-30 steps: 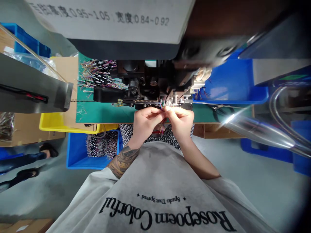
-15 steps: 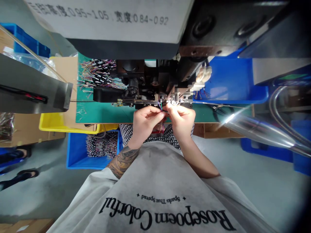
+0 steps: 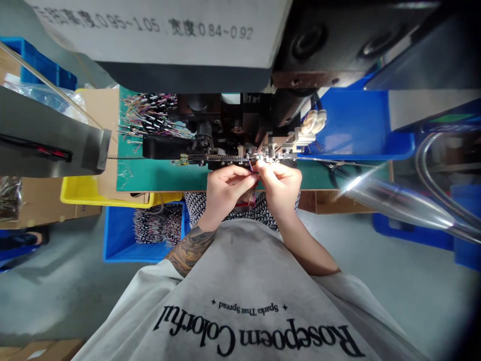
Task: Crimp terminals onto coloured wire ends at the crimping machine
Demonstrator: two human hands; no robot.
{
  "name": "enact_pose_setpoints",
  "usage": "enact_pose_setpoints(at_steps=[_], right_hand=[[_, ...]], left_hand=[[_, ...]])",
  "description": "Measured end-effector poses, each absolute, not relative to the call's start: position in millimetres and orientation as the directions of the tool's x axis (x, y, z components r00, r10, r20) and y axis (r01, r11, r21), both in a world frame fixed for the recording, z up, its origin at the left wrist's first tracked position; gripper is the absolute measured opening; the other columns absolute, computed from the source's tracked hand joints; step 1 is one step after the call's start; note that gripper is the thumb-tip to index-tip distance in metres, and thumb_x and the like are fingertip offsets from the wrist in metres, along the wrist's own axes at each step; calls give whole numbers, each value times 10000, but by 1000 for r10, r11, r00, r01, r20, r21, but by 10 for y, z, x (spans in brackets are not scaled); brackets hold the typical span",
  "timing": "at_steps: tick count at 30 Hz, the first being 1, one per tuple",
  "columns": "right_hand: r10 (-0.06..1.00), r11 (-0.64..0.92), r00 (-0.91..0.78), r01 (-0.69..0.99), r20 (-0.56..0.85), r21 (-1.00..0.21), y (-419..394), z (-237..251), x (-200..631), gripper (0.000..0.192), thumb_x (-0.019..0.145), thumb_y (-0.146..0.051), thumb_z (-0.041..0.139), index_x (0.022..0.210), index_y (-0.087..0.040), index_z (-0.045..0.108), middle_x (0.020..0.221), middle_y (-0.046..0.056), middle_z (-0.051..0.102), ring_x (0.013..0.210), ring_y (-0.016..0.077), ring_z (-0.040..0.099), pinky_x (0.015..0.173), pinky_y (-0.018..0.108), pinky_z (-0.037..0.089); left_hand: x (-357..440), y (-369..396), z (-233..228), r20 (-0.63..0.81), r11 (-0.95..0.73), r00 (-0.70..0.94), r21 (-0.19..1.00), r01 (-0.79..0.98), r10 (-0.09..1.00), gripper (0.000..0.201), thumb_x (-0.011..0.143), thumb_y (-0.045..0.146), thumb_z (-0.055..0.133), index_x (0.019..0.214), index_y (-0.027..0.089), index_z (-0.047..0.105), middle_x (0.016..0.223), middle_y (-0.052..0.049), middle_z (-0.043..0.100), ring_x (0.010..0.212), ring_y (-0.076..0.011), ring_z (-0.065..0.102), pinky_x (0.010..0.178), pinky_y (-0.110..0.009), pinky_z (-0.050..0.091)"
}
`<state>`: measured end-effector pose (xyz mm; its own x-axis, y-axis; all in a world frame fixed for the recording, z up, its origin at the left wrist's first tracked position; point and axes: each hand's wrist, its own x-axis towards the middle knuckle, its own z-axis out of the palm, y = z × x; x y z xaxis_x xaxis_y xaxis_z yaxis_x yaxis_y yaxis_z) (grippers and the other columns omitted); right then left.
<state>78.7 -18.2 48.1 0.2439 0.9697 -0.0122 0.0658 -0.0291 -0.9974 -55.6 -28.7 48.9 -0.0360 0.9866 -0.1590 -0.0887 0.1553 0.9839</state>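
Note:
My left hand and my right hand meet at the front of a black crimping machine. Both pinch a thin bundle of coloured wires between the fingertips, with the wire ends held up at the machine's metal jaw. A strip of terminals runs in from the left to that jaw. The rest of the wires drops behind my hands toward my lap.
A heap of finished coloured wires lies on the green mat. A blue bin sits right of the machine, another blue bin with wires below left, beside a yellow tray. Another person's foot shows far left.
The machine head, blurred a second ago, is now still. My right hand has shifted slightly up toward the jaw. The other person's feet at far left have moved away.

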Motion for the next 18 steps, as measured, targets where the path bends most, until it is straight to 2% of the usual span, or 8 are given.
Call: enact_pose_setpoints(at_steps=[4,10,13,18], right_hand=[[968,-35,251,40,-24,-999,-171,482,786,292,915,-404,746,701,-213,800,576,-33,575,571,102,499,550,258,421],[977,-20,212,63,-6,-998,-208,499,781,381,897,-431,750,590,-210,707,559,-23,555,572,109,497,549,261,428],[975,-21,222,72,-4,-997,-224,493,782,353,889,-433,746,614,-215,718,557,-20,550,582,120,517,560,267,453],[961,-27,275,30,-17,-999,-203,503,785,335,881,-399,741,608,-205,729,529,-37,537,533,93,452,527,251,405]], left_hand=[[-563,-291,466,-178,174,-26,977,-121,984,213,848,398,882,838,210,783,760,-18,787,635,-172,758,623,-293,676],[-564,-285,508,-201,199,-21,976,-84,979,178,849,364,869,856,197,808,749,-19,791,625,-175,751,595,-293,669],[-559,-282,530,-201,200,-10,977,-74,979,187,821,362,891,808,199,800,711,-13,776,611,-171,742,562,-272,641],[-556,-288,556,-163,162,-5,983,-84,987,196,810,368,905,794,207,793,737,-17,781,615,-159,730,558,-259,627]])
